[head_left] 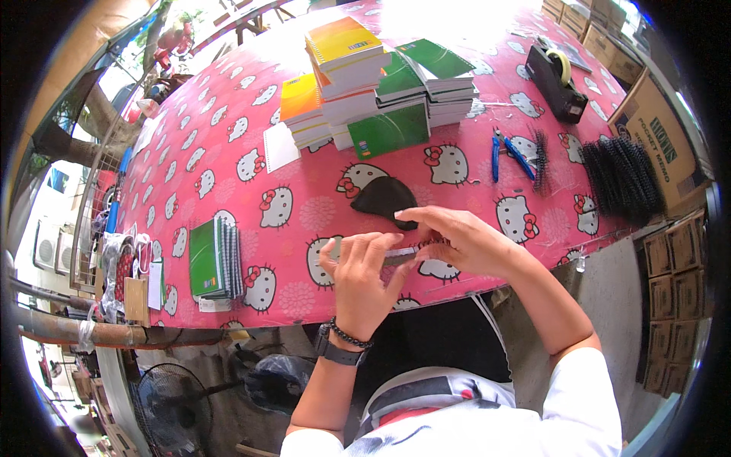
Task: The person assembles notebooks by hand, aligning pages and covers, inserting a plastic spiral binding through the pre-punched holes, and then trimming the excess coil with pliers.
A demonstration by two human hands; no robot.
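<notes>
Head view: hands (415, 255) pinch grey strip (400, 255); brown cartons (659, 145) far right.

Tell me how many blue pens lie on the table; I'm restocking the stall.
2. Both lie side by side right of the notebook stacks, beside the black comb bindings: one upright pen, one slanted pen. Others may be hidden.

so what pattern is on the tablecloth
Pink tablecloth printed all over with white cartoon cat heads wearing red bows; seen in the head view.
</notes>
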